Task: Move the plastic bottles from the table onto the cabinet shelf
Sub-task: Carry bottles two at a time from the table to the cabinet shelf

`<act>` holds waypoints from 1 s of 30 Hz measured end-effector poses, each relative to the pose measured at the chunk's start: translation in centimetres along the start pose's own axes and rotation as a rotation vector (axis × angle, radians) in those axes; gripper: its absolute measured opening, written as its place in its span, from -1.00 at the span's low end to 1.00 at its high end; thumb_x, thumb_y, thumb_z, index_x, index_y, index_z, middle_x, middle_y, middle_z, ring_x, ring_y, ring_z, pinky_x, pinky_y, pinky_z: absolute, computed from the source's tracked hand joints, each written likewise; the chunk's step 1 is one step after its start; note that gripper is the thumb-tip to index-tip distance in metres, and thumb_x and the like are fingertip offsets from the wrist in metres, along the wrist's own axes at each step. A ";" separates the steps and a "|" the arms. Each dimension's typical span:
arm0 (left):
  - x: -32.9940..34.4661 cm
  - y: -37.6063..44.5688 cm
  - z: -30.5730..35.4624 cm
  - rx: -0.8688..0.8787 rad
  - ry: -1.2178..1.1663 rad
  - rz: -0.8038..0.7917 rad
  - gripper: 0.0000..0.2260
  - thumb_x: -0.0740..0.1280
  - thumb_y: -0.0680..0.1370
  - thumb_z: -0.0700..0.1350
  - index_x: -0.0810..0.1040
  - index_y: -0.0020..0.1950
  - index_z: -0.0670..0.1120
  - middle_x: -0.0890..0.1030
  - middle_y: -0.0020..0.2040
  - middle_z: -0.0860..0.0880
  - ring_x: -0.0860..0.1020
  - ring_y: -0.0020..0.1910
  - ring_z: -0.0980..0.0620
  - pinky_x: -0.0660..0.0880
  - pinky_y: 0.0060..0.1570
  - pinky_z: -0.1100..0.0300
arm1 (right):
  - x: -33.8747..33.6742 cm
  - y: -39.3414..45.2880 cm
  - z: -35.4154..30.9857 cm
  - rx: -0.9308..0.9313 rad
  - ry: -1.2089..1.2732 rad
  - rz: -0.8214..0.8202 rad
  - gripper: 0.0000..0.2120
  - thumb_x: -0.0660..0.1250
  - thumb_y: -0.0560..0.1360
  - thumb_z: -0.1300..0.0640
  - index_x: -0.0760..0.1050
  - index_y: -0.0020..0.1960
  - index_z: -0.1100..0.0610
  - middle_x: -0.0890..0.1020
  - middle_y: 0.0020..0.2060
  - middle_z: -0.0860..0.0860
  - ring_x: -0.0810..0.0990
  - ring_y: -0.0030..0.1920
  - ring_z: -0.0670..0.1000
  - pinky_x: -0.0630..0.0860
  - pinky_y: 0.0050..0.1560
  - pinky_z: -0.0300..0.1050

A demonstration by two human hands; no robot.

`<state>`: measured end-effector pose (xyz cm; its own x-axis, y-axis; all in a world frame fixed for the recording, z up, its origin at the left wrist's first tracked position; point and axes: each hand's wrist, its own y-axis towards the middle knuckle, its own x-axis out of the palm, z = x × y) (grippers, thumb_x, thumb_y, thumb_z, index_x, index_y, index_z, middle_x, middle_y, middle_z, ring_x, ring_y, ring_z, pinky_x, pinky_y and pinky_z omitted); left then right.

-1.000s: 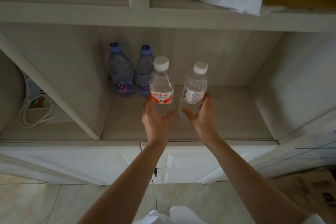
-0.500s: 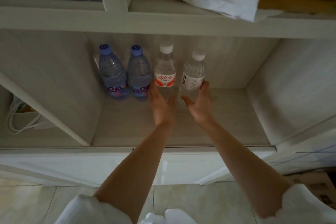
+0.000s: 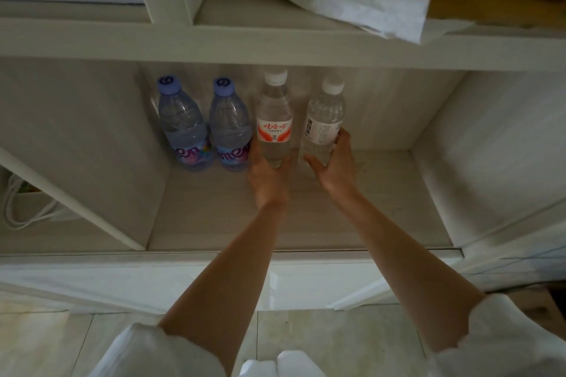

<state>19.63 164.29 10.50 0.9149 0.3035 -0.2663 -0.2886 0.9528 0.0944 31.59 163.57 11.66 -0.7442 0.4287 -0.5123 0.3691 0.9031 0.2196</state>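
The left hand point(image 3: 269, 176) held a grip round the base of the red-labelled bottle point(image 3: 273, 119); the right hand point(image 3: 333, 167) likewise clasped the white-labelled bottle point(image 3: 324, 119) low down; both bottles stood upright at centre frame, deep on the cabinet shelf point(image 3: 352, 223), just right of two blue bottles point(image 3: 205, 125); placing looked nearly done; next, seemingly, loosening both grips and withdrawing without toppling them.

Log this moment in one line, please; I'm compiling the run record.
stage: placing on shelf | left hand: grips red-label bottle | right hand: grips white-label bottle | two purple-capped bottles stand alongside
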 end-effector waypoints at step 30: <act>-13.7 -13.0 -1.8 -0.011 0.046 -0.009 -0.82 0.32 0.56 -0.22 0.56 0.09 0.02 0.68 -0.13 0.13 0.65 -0.11 0.18 0.57 -0.09 0.31 | -0.7 -15.8 -4.1 -0.187 0.149 -0.454 -0.74 0.30 0.56 0.21 0.47 0.25 0.16 0.61 0.10 -0.01 0.60 0.10 -0.12 0.49 0.14 -0.40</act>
<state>10.35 147.74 11.17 0.9034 0.2951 -0.3111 -0.2838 0.9554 0.0819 24.04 149.14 11.98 -0.8825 -0.0207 -0.4699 -0.1054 0.9823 0.1547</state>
